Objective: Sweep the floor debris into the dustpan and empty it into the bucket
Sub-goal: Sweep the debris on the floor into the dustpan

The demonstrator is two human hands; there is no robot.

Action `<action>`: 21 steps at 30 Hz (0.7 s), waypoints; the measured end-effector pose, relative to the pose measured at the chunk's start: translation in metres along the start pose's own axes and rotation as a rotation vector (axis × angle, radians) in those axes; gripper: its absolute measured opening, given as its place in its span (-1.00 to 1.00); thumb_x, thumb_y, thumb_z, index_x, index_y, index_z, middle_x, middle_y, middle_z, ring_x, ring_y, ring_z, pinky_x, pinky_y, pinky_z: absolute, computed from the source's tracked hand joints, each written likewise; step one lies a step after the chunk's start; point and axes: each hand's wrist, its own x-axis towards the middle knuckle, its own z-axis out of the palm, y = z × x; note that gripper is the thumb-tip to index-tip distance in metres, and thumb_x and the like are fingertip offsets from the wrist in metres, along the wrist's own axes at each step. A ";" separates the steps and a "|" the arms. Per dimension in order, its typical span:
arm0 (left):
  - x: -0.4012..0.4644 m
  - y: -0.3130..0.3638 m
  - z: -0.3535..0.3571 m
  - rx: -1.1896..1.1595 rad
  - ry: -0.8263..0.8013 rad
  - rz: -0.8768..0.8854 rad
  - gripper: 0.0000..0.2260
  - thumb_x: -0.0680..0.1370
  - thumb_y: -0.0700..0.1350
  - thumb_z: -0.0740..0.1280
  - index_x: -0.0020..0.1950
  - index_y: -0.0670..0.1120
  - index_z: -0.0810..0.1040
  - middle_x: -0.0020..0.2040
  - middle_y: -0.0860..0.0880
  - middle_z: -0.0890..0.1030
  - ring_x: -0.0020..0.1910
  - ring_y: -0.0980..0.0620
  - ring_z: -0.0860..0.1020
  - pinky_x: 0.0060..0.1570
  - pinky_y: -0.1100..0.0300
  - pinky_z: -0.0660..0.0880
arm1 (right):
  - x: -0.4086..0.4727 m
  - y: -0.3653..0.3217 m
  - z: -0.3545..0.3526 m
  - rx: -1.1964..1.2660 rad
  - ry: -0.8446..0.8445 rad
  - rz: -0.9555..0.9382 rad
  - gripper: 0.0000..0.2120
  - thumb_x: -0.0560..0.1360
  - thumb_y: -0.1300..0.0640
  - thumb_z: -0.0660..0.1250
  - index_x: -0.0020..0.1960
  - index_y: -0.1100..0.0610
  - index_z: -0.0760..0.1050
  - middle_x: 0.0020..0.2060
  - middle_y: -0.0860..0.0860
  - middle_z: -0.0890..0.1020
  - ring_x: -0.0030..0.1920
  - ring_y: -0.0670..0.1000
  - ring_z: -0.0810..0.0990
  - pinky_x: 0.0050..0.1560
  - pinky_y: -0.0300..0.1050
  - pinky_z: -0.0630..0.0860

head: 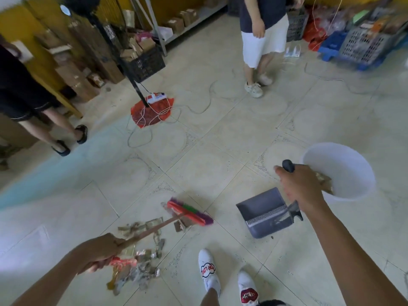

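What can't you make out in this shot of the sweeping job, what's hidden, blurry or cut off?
All in the head view:
- Bucket contents: the right hand covers most of the scraps inside.
- Dustpan: its handle runs behind that hand, and whether it rests on the floor is unclear.
- Debris pile: partly under the left hand; pieces too blurred to identify.
- Broom bristles: motion-blurred.
- Shelf boxes: labels too small.

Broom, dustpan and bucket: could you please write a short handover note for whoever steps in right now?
Left hand: gripping the broom handle, its head on the floor beside the debris.
Right hand: gripping the dustpan handle; the pan looks empty, near the white bucket.
Done: some scraps already lie in the bucket.
Left: sweep the remaining pile, by the left foot, into the dustpan and tip it into the bucket.
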 end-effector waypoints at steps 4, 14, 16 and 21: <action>-0.039 0.017 0.016 -0.049 0.051 0.036 -0.66 0.64 0.02 0.14 0.41 0.10 0.40 -0.56 0.03 0.52 -0.67 0.13 0.44 -0.61 0.31 0.43 | -0.013 -0.008 0.008 0.061 -0.091 -0.001 -0.65 0.50 0.02 0.31 -0.36 0.21 0.39 -0.48 0.11 0.47 -0.52 0.06 0.40 -0.56 -0.26 0.27; -0.039 0.035 0.079 -0.385 0.077 -0.113 -0.69 0.65 -0.11 0.14 0.27 -0.22 0.53 -0.27 0.02 0.55 -0.49 0.17 0.41 -0.53 0.42 0.48 | -0.092 -0.047 0.089 0.055 -0.341 -0.196 -0.63 0.49 0.13 0.28 -0.39 0.09 0.16 -0.44 0.12 0.26 -0.47 0.03 0.19 -0.53 -0.21 0.16; -0.043 -0.001 0.078 -0.381 0.060 -0.153 -0.67 0.65 -0.07 0.14 0.21 -0.24 0.56 -0.27 -0.03 0.60 -0.55 0.15 0.42 -0.47 0.32 0.50 | -0.118 -0.054 0.106 -0.038 -0.349 -0.316 -0.59 0.50 0.15 0.26 -0.39 0.07 0.09 -0.46 0.10 0.23 -0.43 0.05 0.19 -0.44 -0.11 0.19; -0.069 -0.096 0.070 -0.179 0.048 -0.081 -0.47 0.55 0.25 0.18 -0.28 -0.18 0.54 -0.52 -0.03 0.48 -0.64 0.06 0.37 -0.56 0.30 0.34 | -0.172 -0.078 0.153 -0.172 -0.309 -0.431 -0.53 0.50 0.15 0.28 -0.47 0.06 0.09 -0.60 -0.08 0.20 -0.58 -0.06 0.20 -0.52 -0.16 0.19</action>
